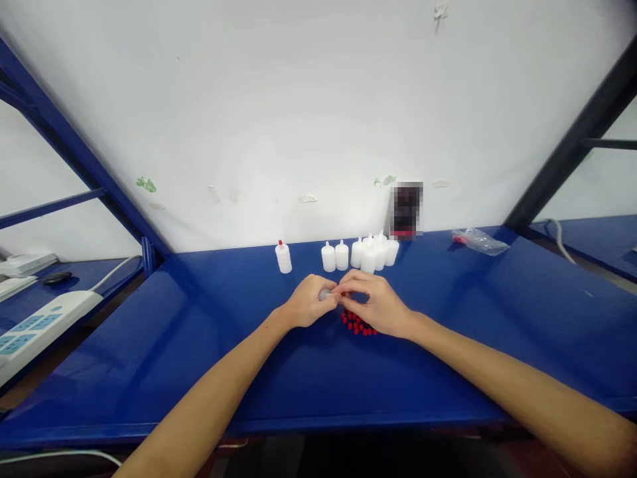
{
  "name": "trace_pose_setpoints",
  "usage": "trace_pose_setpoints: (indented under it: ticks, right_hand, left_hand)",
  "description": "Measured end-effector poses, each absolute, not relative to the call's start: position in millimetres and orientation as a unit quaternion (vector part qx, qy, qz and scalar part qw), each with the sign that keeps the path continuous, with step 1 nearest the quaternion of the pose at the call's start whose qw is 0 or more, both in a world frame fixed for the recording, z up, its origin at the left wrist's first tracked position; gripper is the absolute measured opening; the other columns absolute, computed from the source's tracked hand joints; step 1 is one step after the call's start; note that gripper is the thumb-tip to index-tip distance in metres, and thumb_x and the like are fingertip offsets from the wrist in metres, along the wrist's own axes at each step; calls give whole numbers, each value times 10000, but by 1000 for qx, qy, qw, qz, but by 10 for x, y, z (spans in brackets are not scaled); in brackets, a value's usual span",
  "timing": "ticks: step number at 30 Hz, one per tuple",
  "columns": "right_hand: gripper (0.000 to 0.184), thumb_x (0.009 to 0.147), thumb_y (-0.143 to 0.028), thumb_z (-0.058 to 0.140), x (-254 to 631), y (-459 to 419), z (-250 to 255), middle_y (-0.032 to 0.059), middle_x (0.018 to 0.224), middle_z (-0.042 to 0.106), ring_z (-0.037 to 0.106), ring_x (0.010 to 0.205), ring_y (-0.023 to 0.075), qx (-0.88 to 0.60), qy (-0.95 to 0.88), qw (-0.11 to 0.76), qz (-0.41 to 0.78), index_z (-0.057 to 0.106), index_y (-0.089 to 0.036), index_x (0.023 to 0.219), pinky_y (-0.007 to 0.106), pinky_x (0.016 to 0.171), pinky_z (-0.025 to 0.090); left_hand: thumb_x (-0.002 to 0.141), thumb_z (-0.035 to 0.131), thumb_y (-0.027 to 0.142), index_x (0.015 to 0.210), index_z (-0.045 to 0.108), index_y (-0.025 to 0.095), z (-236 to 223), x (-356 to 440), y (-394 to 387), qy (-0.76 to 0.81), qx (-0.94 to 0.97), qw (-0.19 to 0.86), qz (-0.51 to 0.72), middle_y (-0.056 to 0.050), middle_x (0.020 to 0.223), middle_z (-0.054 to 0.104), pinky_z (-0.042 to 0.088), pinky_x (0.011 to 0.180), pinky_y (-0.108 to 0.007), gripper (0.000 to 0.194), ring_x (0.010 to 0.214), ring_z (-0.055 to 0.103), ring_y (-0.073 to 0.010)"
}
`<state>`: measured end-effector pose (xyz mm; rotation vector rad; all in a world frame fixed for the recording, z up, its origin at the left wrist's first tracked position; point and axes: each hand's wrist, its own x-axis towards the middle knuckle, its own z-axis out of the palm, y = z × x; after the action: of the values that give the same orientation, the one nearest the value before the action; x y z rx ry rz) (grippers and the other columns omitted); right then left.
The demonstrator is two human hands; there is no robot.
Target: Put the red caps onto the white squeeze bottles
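My left hand is wrapped round a white squeeze bottle, which lies tilted with its nozzle toward the right. Most of that bottle is hidden by the fingers. At the nozzle's tip, my right hand pinches with thumb and forefinger; a trace of red shows there, looking like a small red cap, mostly covered. Several loose red caps are scattered on the blue table just below and beside my right hand.
Behind my hands stand several uncapped white bottles. One bottle with a red cap stands apart to their left. A clear plastic bag with something red lies at the right back. A power strip sits at the far left, beyond the blue frame.
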<state>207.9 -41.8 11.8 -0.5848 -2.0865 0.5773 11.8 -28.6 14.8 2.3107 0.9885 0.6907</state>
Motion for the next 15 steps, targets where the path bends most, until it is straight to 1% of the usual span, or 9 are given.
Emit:
trace_pose_setpoints:
  ticks: [3, 6, 8, 9, 11, 13, 15]
  right_hand:
    - [158, 901, -176, 595, 2071, -415, 102, 44, 889, 640, 621, 759, 147, -230, -847, 432, 208, 727, -226, 971, 290, 692, 529]
    - [161, 906, -174, 584, 2064, -414, 89, 46, 903, 644, 624, 771, 148, -222, -854, 427, 199, 718, -222, 982, 289, 698, 530]
    - [163, 918, -192, 568, 2068, -416, 95, 48, 912, 645, 623, 774, 151, -223, -854, 424, 201, 713, -224, 985, 294, 704, 534]
    - [162, 923, -204, 562, 2074, -416, 103, 49, 913, 647, 623, 778, 154, -231, -852, 425, 203, 711, -226, 984, 300, 710, 536]
    - [150, 926, -226, 564, 2098, -406, 131, 52, 916, 656, 628, 792, 164, -255, -839, 435, 203, 705, -225, 978, 313, 726, 537]
    - [133, 920, -242, 580, 2135, -375, 160, 54, 918, 664, 634, 798, 172, -290, -823, 449, 195, 702, -219, 968, 316, 724, 536]
    - [130, 914, -250, 586, 2174, -320, 175, 56, 905, 666, 634, 776, 174, -327, -816, 443, 178, 705, -212, 949, 315, 701, 533]
  left_hand:
    - [879, 403, 470, 635, 575, 119, 134, 140, -292, 360, 863, 244, 256, 22, 556, 389, 254, 531, -236, 460, 541, 318, -81]
    - [866, 416, 438, 617, 564, 124, 128, 163, -301, 359, 870, 219, 258, 29, 550, 346, 246, 532, -240, 427, 529, 300, -78]
    - [889, 403, 437, 657, 585, 130, 138, 161, -307, 362, 872, 205, 258, 29, 558, 376, 263, 542, -241, 426, 528, 326, -82]
    - [909, 388, 447, 716, 607, 135, 148, 150, -309, 363, 872, 201, 259, 29, 569, 410, 279, 552, -242, 427, 530, 353, -87]
    - [943, 371, 477, 894, 629, 153, 169, 108, -309, 367, 874, 188, 256, 32, 598, 482, 311, 577, -244, 416, 543, 422, -103]
    - [935, 426, 504, 1063, 595, 176, 185, 45, -301, 381, 878, 154, 247, 36, 628, 537, 337, 600, -247, 391, 565, 486, -120]
    - [905, 502, 502, 1159, 558, 197, 187, -14, -284, 409, 875, 105, 235, 39, 632, 561, 356, 612, -248, 401, 576, 527, -135]
